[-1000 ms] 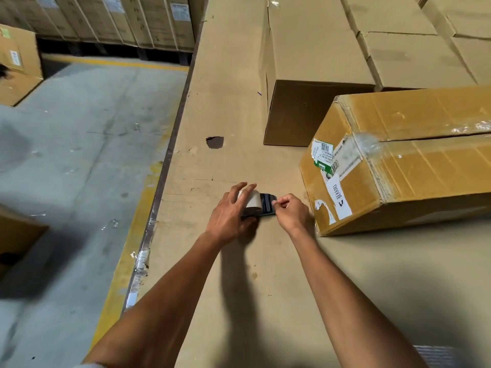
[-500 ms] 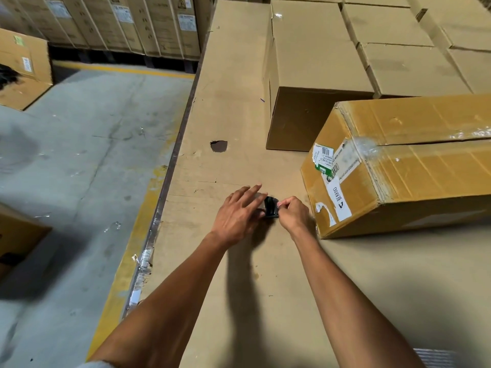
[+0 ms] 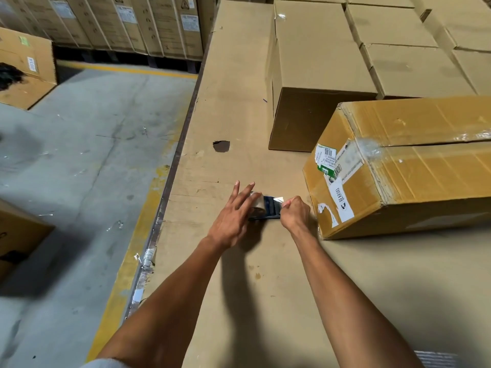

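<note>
Left hand (image 3: 230, 219) lies straight-fingered over the one tape dispenser (image 3: 269, 209) on the cardboard-covered bench (image 3: 239, 96) — right hand (image 3: 296, 215) pinches its loose tape end (image 3: 278, 200). Just beside it is one taped yellow carton (image 3: 414, 171), sealed, contents hidden. Plain closed cartons (image 3: 316, 65) sit behind — concrete floor (image 3: 93, 155) is on the left.

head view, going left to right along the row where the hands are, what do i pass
concrete floor → yellow floor line → left hand → tape dispenser → right hand → labelled box
</note>
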